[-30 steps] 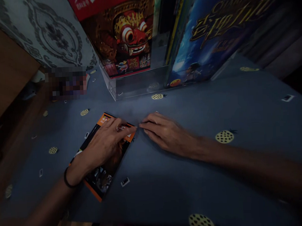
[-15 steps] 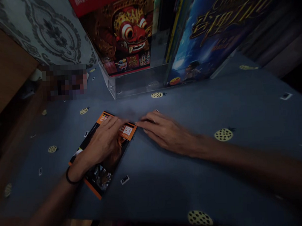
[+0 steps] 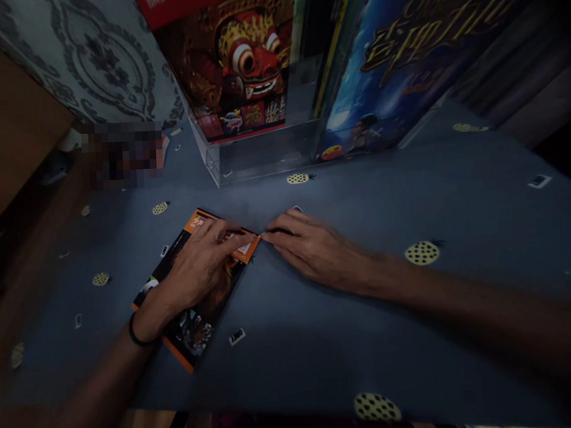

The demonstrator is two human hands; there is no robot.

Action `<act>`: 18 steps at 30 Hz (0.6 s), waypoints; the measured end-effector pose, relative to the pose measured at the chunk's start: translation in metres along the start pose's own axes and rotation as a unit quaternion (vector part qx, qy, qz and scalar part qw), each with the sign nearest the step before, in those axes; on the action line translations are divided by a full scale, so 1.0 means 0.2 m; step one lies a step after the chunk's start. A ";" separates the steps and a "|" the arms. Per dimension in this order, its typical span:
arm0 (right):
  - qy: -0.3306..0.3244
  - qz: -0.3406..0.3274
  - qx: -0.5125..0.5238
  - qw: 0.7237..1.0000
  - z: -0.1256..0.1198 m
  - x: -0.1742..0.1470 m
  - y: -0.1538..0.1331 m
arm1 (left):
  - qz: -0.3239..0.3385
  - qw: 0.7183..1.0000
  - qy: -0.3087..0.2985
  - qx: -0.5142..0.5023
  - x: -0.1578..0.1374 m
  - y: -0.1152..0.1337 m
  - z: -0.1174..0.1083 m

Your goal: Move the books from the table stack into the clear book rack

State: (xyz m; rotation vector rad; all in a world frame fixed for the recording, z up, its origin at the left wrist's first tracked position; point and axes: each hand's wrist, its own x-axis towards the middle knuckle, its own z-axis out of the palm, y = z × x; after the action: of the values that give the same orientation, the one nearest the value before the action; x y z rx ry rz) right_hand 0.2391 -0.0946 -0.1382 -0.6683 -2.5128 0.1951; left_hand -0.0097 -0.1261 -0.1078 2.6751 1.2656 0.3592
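A thin magazine (image 3: pixel 221 305) with an orange-and-black cover and animal pictures lies slanted on the blue tablecloth (image 3: pixel 329 351). Across its cover rests my left hand (image 3: pixel 200 262), fingers spread and thumb stretched toward the top right corner; it hides much of the cover. A dark band circles the left wrist. My right hand (image 3: pixel 306 244) meets that same corner from the right, fingers drawn together and fingertips at the corner. How much of the corner sits between them is partly hidden.
Behind the hands stands a clear holder (image 3: pixel 264 158) with a red mask-cover book (image 3: pixel 250 64) and a blue book (image 3: pixel 370 103) upright in it. A blurred-out object (image 3: pixel 124 155) lies at the back left, near the patterned wall (image 3: pixel 103 58).
My left thumb has come down over the magazine's top right corner area, covering part of the white square. The right hand stays almost in place at the corner.
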 end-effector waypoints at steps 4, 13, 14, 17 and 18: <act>0.001 0.003 0.000 1.000 0.00 0.00 0.00 | 0.004 0.999 -0.011 0.050 -0.01 0.00 0.02; -0.003 -0.022 0.067 0.997 0.01 -0.01 0.00 | 0.034 0.997 -0.012 0.073 -0.01 0.02 -0.01; -0.009 -0.024 0.084 0.996 0.01 -0.01 0.00 | 0.038 0.996 -0.015 0.074 -0.01 0.02 -0.02; -0.024 -0.015 0.108 0.994 0.01 -0.01 0.00 | 0.047 0.996 -0.025 0.067 -0.02 0.02 -0.03; -0.027 -0.011 0.108 0.994 0.01 -0.01 0.00 | 0.049 0.997 -0.025 0.062 -0.03 0.02 -0.03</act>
State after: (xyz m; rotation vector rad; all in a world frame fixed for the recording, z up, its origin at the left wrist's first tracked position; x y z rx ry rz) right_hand 0.2395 -0.0950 -0.1414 -0.5538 -2.5012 0.4741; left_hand -0.0123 -0.1325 -0.1028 2.8392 1.1819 0.2296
